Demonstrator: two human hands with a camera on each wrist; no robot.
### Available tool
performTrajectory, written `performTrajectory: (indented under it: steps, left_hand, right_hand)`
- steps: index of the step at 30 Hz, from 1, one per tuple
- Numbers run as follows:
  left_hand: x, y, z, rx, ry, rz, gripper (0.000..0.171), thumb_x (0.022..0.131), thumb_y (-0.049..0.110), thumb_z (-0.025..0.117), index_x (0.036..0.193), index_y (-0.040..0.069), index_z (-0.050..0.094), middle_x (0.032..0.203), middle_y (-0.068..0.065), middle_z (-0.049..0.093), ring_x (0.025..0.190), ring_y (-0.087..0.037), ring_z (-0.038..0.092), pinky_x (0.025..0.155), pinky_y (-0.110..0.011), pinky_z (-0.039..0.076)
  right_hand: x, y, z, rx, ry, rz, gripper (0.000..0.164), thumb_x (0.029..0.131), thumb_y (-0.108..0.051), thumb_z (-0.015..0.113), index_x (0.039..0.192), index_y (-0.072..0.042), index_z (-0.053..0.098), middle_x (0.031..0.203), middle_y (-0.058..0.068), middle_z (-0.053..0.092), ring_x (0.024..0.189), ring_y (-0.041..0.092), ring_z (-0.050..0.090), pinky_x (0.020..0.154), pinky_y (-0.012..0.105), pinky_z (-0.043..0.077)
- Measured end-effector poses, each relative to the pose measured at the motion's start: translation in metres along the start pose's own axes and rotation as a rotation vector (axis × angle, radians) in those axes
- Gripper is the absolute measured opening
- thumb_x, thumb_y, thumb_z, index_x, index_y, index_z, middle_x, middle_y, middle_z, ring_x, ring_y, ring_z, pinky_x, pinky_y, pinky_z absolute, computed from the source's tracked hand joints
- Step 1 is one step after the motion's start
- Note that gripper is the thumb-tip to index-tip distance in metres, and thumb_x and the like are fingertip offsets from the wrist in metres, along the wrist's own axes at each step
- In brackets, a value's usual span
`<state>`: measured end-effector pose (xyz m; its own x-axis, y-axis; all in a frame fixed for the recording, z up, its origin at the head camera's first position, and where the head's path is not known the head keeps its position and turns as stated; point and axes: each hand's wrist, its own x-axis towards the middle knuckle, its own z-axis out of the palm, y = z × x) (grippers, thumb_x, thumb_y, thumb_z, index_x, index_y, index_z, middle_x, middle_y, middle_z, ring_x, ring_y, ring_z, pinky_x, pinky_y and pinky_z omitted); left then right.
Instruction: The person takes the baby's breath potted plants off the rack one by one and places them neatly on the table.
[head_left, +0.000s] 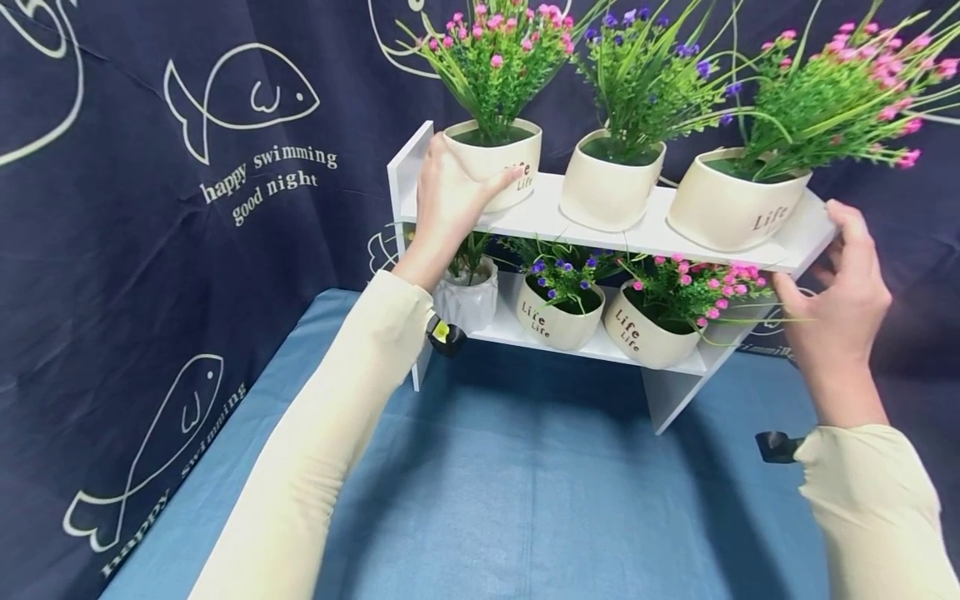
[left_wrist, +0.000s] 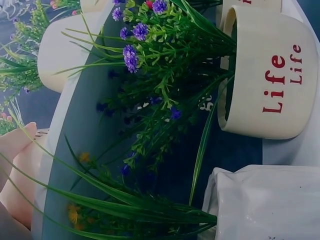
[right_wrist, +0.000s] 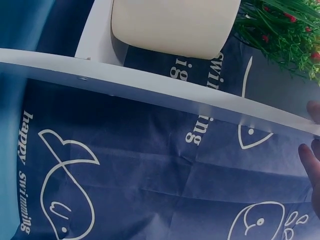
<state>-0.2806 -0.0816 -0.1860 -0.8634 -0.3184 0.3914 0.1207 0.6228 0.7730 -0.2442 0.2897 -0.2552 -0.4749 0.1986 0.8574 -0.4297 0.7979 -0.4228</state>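
Note:
A white two-tier shelf (head_left: 551, 218) bears potted artificial flowers. My left hand (head_left: 453, 187) grips the upper left cream flowerpot (head_left: 498, 154), its thumb across the front and its fingers at the side near the shelf's left panel. Pink flowers rise from that pot. At the other end my right hand (head_left: 843, 308) holds the shelf's right side panel, fingers at its upper corner and thumb lower down. Beside this hand stands a cream flowerpot (head_left: 731, 200) with pink flowers. In the right wrist view, only fingertips (right_wrist: 309, 160) show at the panel's edge.
A purple-flowered pot (head_left: 607, 187) stands in the middle of the upper tier. Below are a white marbled pot (head_left: 471, 302) and two cream pots, one with purple flowers (head_left: 558, 321), one with pink (head_left: 652, 337). Blue cloth (head_left: 525, 483) covers the table; a dark fish-print curtain (head_left: 247, 233) hangs behind.

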Motion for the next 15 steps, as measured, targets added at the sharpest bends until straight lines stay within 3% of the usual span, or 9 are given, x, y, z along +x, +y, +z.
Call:
performTrajectory:
  steps: [9, 15]
  left_hand:
    - [-0.007, -0.003, -0.007, -0.040, 0.019, 0.014, 0.093, 0.070, 0.054, 0.080, 0.141, 0.008, 0.040, 0.134, -0.007, 0.055, 0.121, -0.020, 0.054, 0.103, -0.031, 0.045]
    - [-0.015, -0.006, -0.014, -0.096, 0.031, 0.031, 0.093, 0.070, 0.049, 0.082, 0.143, 0.010, 0.040, 0.134, -0.006, 0.057, 0.118, -0.019, 0.054, 0.101, -0.030, 0.044]
  right_hand:
    - [-0.002, -0.002, 0.001, -0.026, -0.008, 0.012, 0.066, 0.084, -0.007, 0.070, 0.142, -0.027, 0.046, 0.141, -0.014, 0.052, 0.118, -0.010, 0.053, 0.093, 0.005, 0.043]
    - [-0.001, -0.004, 0.001, -0.036, -0.004, 0.017, 0.064, 0.083, -0.006, 0.071, 0.140, -0.028, 0.049, 0.138, -0.009, 0.056, 0.118, -0.009, 0.054, 0.093, 0.005, 0.043]
